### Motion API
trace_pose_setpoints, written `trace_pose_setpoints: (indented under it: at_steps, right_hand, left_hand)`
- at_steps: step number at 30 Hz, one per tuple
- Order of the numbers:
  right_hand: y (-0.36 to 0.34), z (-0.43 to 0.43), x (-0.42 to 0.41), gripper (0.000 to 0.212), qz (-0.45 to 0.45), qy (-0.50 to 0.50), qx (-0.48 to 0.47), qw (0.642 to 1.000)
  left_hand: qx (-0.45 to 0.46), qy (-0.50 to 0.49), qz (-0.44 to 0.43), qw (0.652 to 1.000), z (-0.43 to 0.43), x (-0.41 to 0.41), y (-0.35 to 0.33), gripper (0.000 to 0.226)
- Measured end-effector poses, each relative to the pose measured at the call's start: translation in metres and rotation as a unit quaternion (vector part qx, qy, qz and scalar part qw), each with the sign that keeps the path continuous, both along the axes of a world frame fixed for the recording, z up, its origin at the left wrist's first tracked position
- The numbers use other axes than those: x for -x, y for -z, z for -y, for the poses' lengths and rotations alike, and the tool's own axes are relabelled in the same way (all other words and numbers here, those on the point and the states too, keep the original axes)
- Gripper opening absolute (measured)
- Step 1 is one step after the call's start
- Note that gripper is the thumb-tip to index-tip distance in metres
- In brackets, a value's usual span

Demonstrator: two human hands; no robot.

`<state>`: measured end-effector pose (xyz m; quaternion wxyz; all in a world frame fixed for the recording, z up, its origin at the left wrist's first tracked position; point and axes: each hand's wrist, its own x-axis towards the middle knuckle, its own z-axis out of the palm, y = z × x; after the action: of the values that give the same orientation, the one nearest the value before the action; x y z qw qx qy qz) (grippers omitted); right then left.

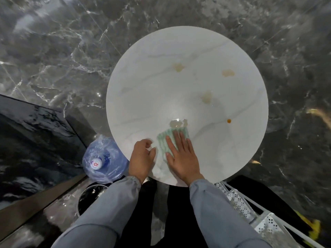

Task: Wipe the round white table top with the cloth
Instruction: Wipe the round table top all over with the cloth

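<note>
The round white table top (pixel 146 83) fills the middle of the head view. A green-and-white striped cloth (pixel 165 139) lies flat near its front edge. My right hand (pixel 182 156) presses on the cloth with fingers spread flat, covering most of it. My left hand (pixel 141 157) rests at the table's front-left edge beside the cloth, fingers loosely curled, holding nothing. A wet puddle (pixel 176 123) sits just beyond the cloth. Yellowish stains (pixel 178 67), (pixel 227 73), (pixel 206 97) and a small brown drop (pixel 229 121) mark the farther surface.
A large blue water bottle (pixel 105 160) stands on the floor left of the table. A round bin (pixel 89 197) is below it. A black glossy cabinet (pixel 30 140) lies at far left. A white perforated rack (pixel 250 210) is at lower right. Dark marble floor surrounds everything.
</note>
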<state>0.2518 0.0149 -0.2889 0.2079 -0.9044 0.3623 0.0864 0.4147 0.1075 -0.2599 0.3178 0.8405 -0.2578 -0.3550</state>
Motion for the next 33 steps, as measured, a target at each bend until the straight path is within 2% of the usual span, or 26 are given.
trace_pose_setpoints:
  at_steps: [7, 9, 12, 16, 21, 24, 26, 29, 33]
  right_hand:
    - [0.009, 0.057, -0.015, 0.070, -0.052, 0.141, 0.027, 0.988]
    - [0.011, 0.045, -0.038, 0.072, -0.040, 0.123, 0.039, 0.991]
    - [0.012, 0.000, -0.062, 0.068, 0.018, 0.022, 0.032, 0.999]
    - [0.014, -0.019, -0.048, 0.064, 0.026, -0.030, 0.021, 0.999]
    - [0.011, 0.059, 0.004, 0.061, -0.038, 0.111, 0.045, 0.992]
    - [0.011, 0.087, -0.008, 0.063, -0.047, 0.169, 0.041, 0.984]
    - [0.014, 0.079, -0.041, 0.064, -0.027, 0.134, 0.055, 0.989]
    - [0.017, 0.027, -0.088, 0.063, 0.029, -0.010, 0.051, 0.998]
    - [0.010, -0.047, -0.059, 0.064, 0.041, -0.068, 0.019, 0.997]
  left_hand:
    - [0.017, 0.018, 0.033, 0.999, 0.013, -0.004, -0.005, 0.014]
    - [0.014, -0.002, 0.043, 0.999, 0.011, -0.008, -0.004, 0.011]
    - [0.007, -0.042, 0.056, 0.998, 0.001, -0.013, -0.002, 0.008]
    - [-0.030, -0.059, 0.057, 0.996, -0.018, -0.016, 0.002, 0.006]
    - [-0.050, -0.054, 0.045, 0.996, -0.033, -0.014, 0.004, 0.007]
    - [-0.060, -0.068, 0.030, 0.995, -0.037, -0.012, 0.005, 0.008]
    - [-0.059, -0.095, 0.013, 0.994, -0.041, -0.011, 0.005, 0.007]
    - [-0.044, -0.143, 0.007, 0.989, -0.047, -0.012, 0.002, 0.012]
    - [-0.057, -0.183, 0.002, 0.982, -0.061, -0.012, 0.002, 0.012]
